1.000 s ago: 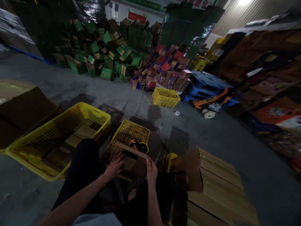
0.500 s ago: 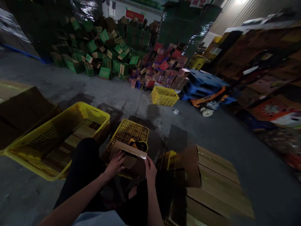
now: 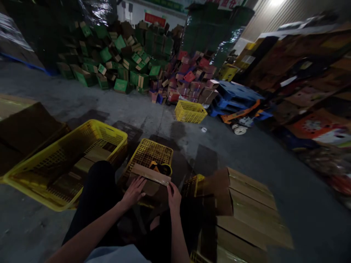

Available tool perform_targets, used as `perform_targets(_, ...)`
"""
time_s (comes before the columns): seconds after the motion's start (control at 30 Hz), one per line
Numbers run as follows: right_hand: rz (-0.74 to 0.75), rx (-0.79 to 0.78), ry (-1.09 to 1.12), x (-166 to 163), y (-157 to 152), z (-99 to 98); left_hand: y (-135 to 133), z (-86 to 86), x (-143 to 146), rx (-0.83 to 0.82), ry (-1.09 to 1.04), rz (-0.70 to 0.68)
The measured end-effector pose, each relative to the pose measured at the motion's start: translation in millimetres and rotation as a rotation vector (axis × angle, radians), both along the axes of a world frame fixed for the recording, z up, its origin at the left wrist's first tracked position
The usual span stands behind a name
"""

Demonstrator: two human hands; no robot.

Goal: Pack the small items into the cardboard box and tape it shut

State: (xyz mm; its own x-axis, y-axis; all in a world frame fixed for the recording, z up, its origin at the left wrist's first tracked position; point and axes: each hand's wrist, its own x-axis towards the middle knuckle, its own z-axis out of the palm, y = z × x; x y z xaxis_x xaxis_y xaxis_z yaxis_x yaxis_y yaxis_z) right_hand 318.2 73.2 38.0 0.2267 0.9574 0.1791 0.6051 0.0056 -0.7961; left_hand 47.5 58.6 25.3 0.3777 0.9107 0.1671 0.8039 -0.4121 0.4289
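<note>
A small brown cardboard box (image 3: 149, 179) rests on an upturned yellow crate (image 3: 150, 155) just in front of my knees. My left hand (image 3: 134, 191) lies on the box's near left side with fingers spread flat. My right hand (image 3: 173, 196) presses on the box's right end, fingers held together against the flap. A yellow and black tape dispenser (image 3: 161, 168) sits on the crate just behind the box.
A large yellow basket (image 3: 35, 175) with flat cardboard inside stands at my left. A stack of flattened cartons (image 3: 246, 208) lies at my right. Heaps of green boxes (image 3: 117, 54) and red boxes (image 3: 192, 78), another yellow crate (image 3: 190, 112) and blue pallets (image 3: 236, 95) lie farther off.
The box's top flap has come down flatter under my hands. My right hand has shifted slightly toward the box's right end. The view has drifted a little.
</note>
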Motion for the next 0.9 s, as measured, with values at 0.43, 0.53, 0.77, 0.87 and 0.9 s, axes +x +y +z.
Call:
perform_targets(0.43,-0.011,0.0,-0.006,-2.6,1.0,8.3,0.3,15.8,-22.8,0.093,-0.305,0.236)
perform_targets(0.53,-0.017,-0.017,0.007,-3.2,0.9,9.7,22.7,21.0,-37.5,0.011,-0.461,0.557)
perform_targets(0.77,-0.017,-0.05,0.02,-1.0,0.7,8.5,53.3,29.0,-55.2,-0.205,-0.558,0.643)
perform_targets(0.87,-0.019,-0.074,0.025,0.1,0.5,8.4,50.7,26.9,-52.0,-0.226,-0.558,0.634)
perform_targets(0.9,-0.019,-0.078,0.029,0.2,0.4,8.6,49.6,25.9,-51.1,-0.231,-0.56,0.639)
